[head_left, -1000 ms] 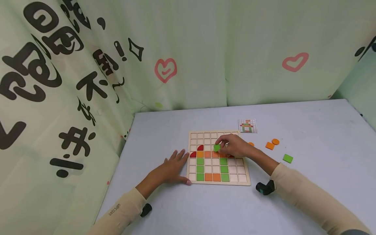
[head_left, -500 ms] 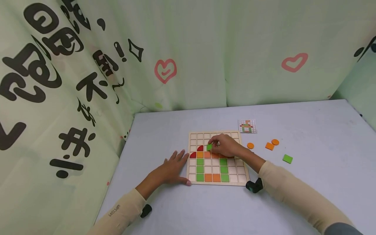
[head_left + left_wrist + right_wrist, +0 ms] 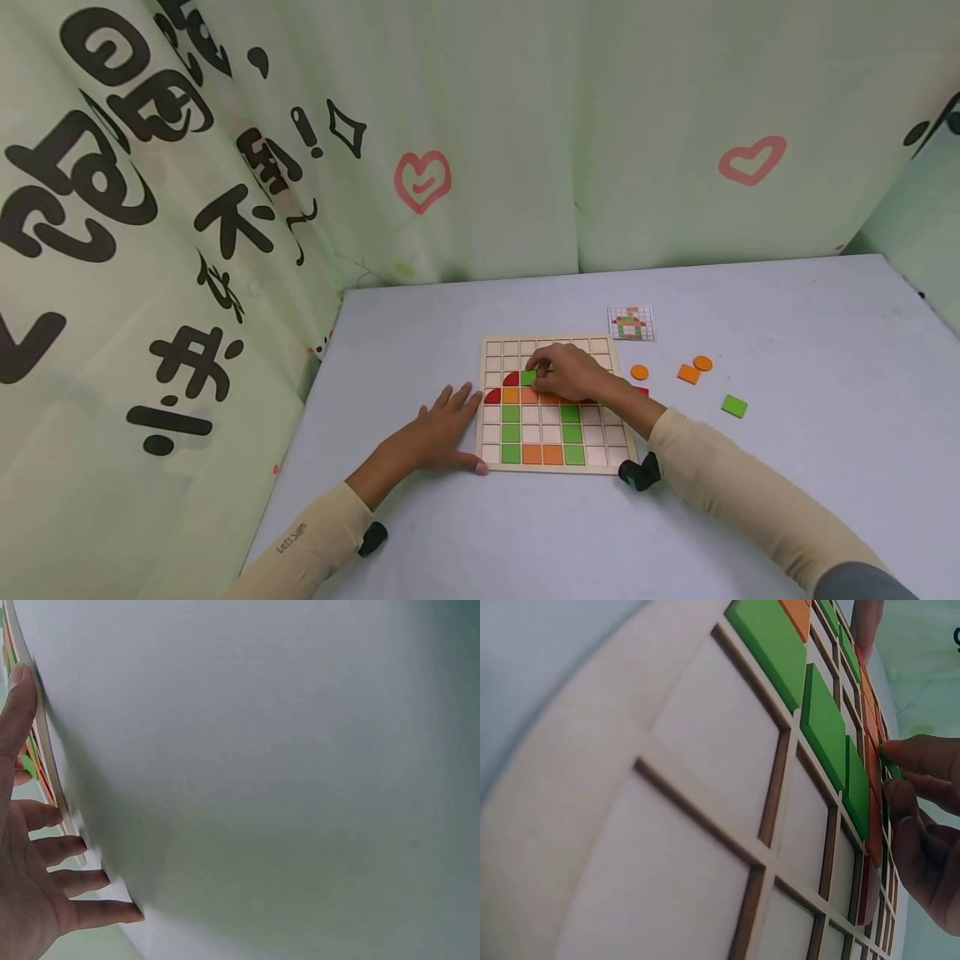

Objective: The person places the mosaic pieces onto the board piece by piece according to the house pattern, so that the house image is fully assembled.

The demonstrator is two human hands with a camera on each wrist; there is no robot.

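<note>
A wooden grid board (image 3: 491, 454) lies on the table, its cells partly filled with green, orange and red tiles. My right hand (image 3: 570, 372) pinches a green square tile (image 3: 528, 377) between thumb and fingers, at a cell beside a red quarter-round tile (image 3: 512, 379). In the right wrist view that green tile (image 3: 891, 759) shows between the fingertips, seen nearly edge-on. My left hand (image 3: 442, 433) lies with spread, straight fingers at the board's left edge. The left wrist view has its thumb (image 3: 21, 697) touching the board's rim (image 3: 41, 727).
A small pattern card (image 3: 632, 322) lies behind the board's right corner. To the right are loose tiles: two orange rounds, one orange square (image 3: 688, 373) and one green square (image 3: 734, 406). A red piece (image 3: 641, 391) shows beside the right wrist. Curtains rise behind the table.
My right hand has moved left across the board with the green tile, down to the cell beside the red quarter-round. The left hand has stayed put.
</note>
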